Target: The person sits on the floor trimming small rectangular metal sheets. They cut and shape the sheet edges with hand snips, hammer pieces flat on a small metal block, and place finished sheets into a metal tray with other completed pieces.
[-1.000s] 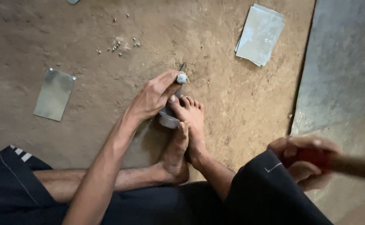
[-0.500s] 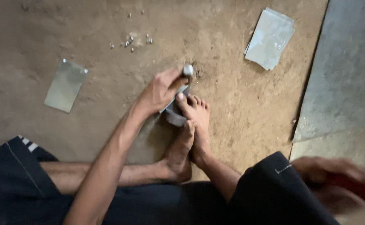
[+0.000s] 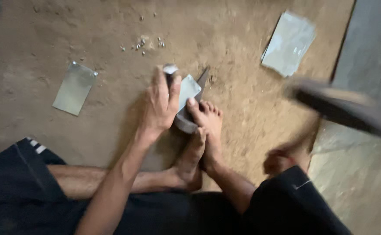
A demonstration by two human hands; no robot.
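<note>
I sit on an earth floor with my bare feet pressed around a small metal block. My left hand rests on top of it and holds a small metal sheet piece against a round-headed metal punch. My right hand is low at the right, blurred, gripping the handle of a hammer that streaks across the right side, raised above the floor.
A flat metal plate lies on the floor at left. A stack of metal sheets lies at the upper right. Several small rivets are scattered above my hand. A large grey metal sheet covers the right side.
The hammer has swung up from the lower right and now blurs across the right side. My left hand has turned the sheet piece on the block, and the view has moved closer.
</note>
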